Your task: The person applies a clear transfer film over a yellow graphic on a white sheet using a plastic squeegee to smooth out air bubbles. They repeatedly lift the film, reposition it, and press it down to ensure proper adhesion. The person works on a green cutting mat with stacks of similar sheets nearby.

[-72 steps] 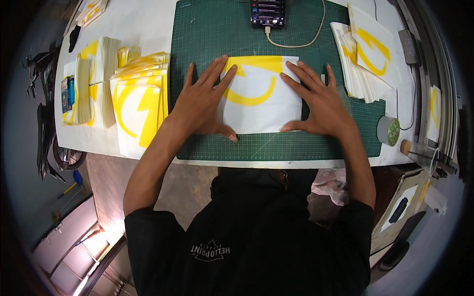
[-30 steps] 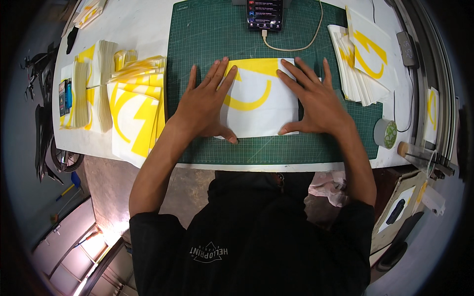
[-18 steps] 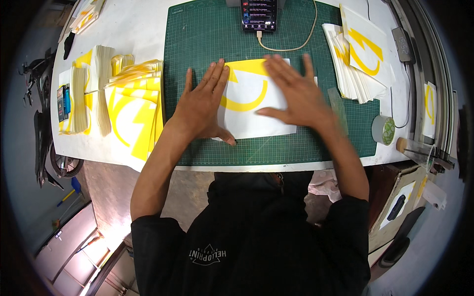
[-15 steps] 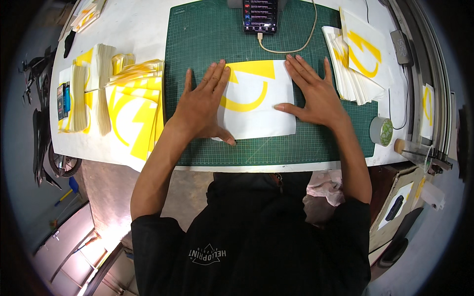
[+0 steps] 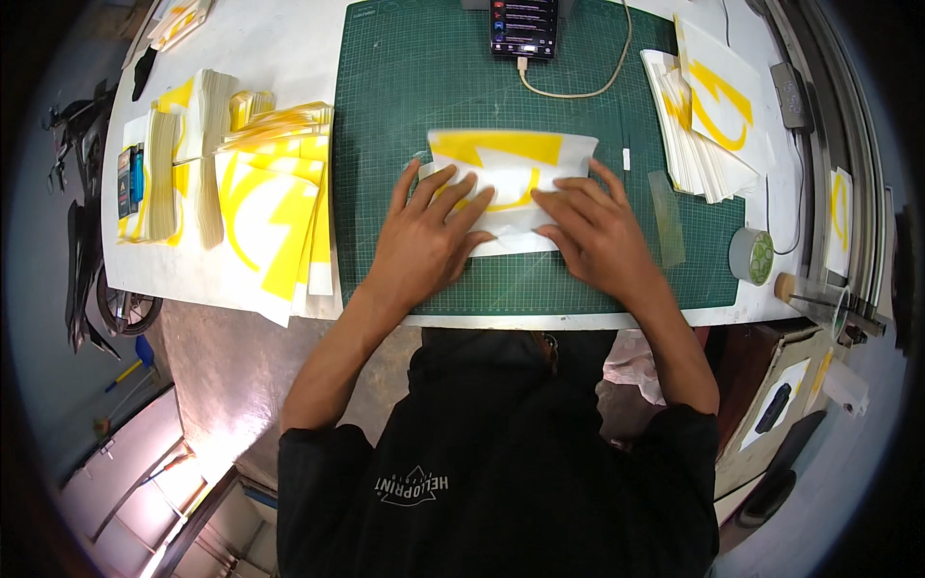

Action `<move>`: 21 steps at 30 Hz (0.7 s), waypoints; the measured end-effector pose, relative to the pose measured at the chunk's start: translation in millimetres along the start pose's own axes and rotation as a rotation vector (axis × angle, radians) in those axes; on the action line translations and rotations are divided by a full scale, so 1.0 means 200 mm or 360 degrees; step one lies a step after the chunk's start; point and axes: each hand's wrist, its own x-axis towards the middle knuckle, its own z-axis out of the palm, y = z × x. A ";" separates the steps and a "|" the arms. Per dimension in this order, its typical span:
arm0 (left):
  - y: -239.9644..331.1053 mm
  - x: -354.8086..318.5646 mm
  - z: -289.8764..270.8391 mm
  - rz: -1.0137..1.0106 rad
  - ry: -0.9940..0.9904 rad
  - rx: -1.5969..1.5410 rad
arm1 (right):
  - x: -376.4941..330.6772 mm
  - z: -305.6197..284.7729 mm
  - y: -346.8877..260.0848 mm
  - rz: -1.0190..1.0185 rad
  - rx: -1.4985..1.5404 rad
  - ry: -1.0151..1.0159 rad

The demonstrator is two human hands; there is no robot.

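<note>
A white sheet with a yellow print [image 5: 511, 181] is in front of me on a green cutting mat [image 5: 414, 72]. Its far edge is smeared by motion and seems raised, and the near part looks bent or folded. My left hand [image 5: 424, 233] holds its left side, with fingers curled over the top and the thumb near the lower edge. On the right side, my right hand [image 5: 602, 233] grips it the same way, its thumb close to the left one. The fingertips press near the printed yellow arc. What lies beneath the sheet is hidden.
Left of the mat are a fanned pile of yellow-printed sheets [image 5: 275, 197] and upright stacks [image 5: 198, 120]. More sheets [image 5: 679, 135] lie at right, near a roll of tape [image 5: 751, 256]. A phone [image 5: 523, 27] with a cable [image 5: 578, 94] stands at the back. A clear strip [image 5: 667, 220] lies on the mat.
Both hands have moved inward, from lying flat with fingers outstretched to curling over the sheet. The sheet has gone from flat to bent. A clear strip now shows beside my right hand.
</note>
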 end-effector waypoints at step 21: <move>0.16 -0.25 0.10 -0.0047 -0.0019 -0.0132 | -0.24 0.18 -0.15 -0.0032 0.0031 0.0258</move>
